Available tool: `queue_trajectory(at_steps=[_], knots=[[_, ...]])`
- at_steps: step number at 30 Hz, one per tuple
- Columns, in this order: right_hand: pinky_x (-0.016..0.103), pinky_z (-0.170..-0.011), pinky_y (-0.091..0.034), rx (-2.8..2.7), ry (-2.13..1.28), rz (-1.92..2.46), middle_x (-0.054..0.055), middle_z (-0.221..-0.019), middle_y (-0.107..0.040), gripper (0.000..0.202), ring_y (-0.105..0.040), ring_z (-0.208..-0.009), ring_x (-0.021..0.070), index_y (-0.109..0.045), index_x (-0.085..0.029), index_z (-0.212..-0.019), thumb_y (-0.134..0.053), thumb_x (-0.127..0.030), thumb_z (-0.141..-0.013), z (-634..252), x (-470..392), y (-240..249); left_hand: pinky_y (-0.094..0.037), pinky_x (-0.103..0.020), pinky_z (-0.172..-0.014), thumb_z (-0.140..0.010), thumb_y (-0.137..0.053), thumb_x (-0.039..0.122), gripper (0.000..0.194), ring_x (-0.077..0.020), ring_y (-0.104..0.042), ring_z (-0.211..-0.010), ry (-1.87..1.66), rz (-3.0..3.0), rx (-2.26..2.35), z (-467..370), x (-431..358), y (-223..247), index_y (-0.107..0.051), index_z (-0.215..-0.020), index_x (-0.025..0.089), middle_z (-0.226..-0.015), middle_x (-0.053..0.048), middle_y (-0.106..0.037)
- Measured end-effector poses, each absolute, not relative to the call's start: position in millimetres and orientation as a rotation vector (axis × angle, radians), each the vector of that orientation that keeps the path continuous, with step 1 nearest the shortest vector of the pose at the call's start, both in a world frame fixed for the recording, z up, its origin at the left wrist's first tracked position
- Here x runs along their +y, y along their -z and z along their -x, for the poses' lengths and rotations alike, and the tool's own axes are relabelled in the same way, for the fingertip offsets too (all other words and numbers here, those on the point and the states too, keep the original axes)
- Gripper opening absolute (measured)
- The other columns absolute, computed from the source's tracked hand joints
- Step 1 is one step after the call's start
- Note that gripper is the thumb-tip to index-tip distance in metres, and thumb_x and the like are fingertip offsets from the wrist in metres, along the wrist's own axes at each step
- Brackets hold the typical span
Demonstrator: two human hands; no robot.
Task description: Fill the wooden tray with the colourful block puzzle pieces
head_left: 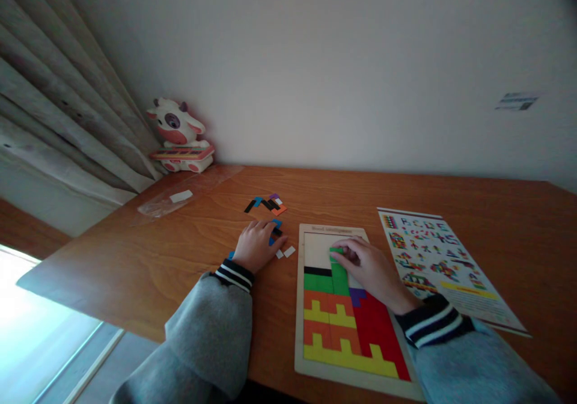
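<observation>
A light wooden puzzle board (pixel 299 308) lies on the table, its lower part filled with yellow, orange, red, green, purple and black pieces. Over its upper half, my right hand (pixel 367 267) pinches a green piece (pixel 336 251) between thumb and fingers, just above green pieces in the board. Left of the board, my left hand (pixel 258 244) rests on the table with its fingers bent over some blue and black pieces, partly hidden beneath it. Two small white pieces (pixel 289 252) lie beside its thumb. Behind it is a group of black, blue, purple and orange pieces (pixel 271 204).
A printed pattern sheet (pixel 444 260) lies right of the board, partly under my right forearm. A clear plastic bag (pixel 157 207) is at the table's back left, near a cow toy with a keyboard (pixel 180 136). A curtain hangs at left; a wall stands behind the table.
</observation>
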State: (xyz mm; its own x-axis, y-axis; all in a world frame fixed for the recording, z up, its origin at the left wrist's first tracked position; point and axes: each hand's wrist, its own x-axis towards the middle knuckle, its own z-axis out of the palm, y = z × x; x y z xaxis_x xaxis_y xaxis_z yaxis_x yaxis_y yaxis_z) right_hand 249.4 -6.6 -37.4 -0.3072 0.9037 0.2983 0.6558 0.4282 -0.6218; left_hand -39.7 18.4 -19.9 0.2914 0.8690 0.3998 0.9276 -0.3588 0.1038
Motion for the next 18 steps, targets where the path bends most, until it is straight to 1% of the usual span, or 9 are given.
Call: queue_trajectory(at_steps=[2,5,8,10,12,14,16,18], knots=[[0.035,-0.072,-0.053,-2.058,-0.519,1.306,0.006,-0.093,-0.068,0.020,-0.064,-0.079,0.0198,-0.069,-0.023,-0.099,-0.058,-0.039,-0.092,-249,-7,36,-0.051,-0.036,-0.086,-0.088,-0.066,0.044,0.029,-0.0244,-0.065,-0.097,0.563,2.415,-1.720,40,19,19,-0.066,-0.104,0.020,-0.100,-0.007,-0.071],[0.035,-0.072,-0.053,-2.057,-0.523,1.307,0.006,-0.094,-0.068,0.020,-0.063,-0.079,0.0196,-0.069,-0.023,-0.099,-0.058,-0.039,-0.092,-248,-8,35,-0.052,-0.033,-0.085,-0.091,-0.065,0.039,0.024,-0.0226,-0.066,-0.095,0.567,2.448,-1.735,39,19,18,-0.066,-0.104,0.020,-0.097,-0.006,-0.072],[0.036,-0.073,-0.053,-2.067,-0.532,1.302,0.006,-0.095,-0.068,0.019,-0.063,-0.080,0.0197,-0.068,-0.023,-0.100,-0.058,-0.037,-0.093,-248,-8,36,-0.052,-0.032,-0.083,-0.097,-0.056,0.034,0.019,-0.0205,-0.067,-0.092,0.629,2.462,-1.710,38,20,17,-0.067,-0.102,0.020,-0.097,-0.005,-0.072],[0.035,-0.074,-0.053,-2.070,-0.534,1.300,0.006,-0.096,-0.068,0.018,-0.063,-0.081,0.0197,-0.068,-0.024,-0.101,-0.058,-0.037,-0.093,-249,-8,37,-0.052,-0.032,-0.083,-0.100,-0.050,0.031,0.022,-0.0199,-0.066,-0.091,0.691,2.451,-1.653,38,20,16,-0.069,-0.100,0.020,-0.096,-0.006,-0.072],[0.035,-0.074,-0.053,-2.071,-0.526,1.298,0.005,-0.095,-0.067,0.017,-0.063,-0.081,0.0198,-0.067,-0.024,-0.101,-0.058,-0.036,-0.093,-249,-8,37,-0.052,-0.034,-0.086,-0.100,-0.049,0.029,0.024,-0.0204,-0.065,-0.092,0.800,2.443,-1.570,36,19,14,-0.070,-0.097,0.020,-0.096,-0.007,-0.071],[0.036,-0.074,-0.052,-2.071,-0.515,1.296,0.005,-0.094,-0.067,0.017,-0.063,-0.081,0.0201,-0.067,-0.023,-0.101,-0.059,-0.036,-0.093,-249,-8,37,-0.052,-0.033,-0.088,-0.100,-0.050,0.030,0.024,-0.0197,-0.064,-0.093,0.998,2.457,-1.511,33,16,11,-0.071,-0.097,0.020,-0.098,-0.007,-0.070],[0.036,-0.074,-0.052,-2.071,-0.517,1.298,0.005,-0.094,-0.067,0.017,-0.063,-0.081,0.0203,-0.067,-0.023,-0.101,-0.059,-0.037,-0.093,-248,-8,36,-0.053,-0.030,-0.085,-0.099,-0.052,0.030,0.022,-0.0172,-0.065,-0.091,1.215,2.522,-1.488,26,12,10,-0.071,-0.100,0.020,-0.097,-0.006,-0.070],[0.036,-0.074,-0.053,-2.064,-0.517,1.303,0.005,-0.094,-0.067,0.017,-0.064,-0.080,0.0203,-0.067,-0.023,-0.100,-0.059,-0.037,-0.093,-248,-8,35,-0.054,-0.026,-0.079,-0.099,-0.054,0.031,0.020,-0.0145,-0.067,-0.085,1.361,2.639,-1.484,18,7,10,-0.070,-0.101,0.020,-0.095,-0.004,-0.072]])
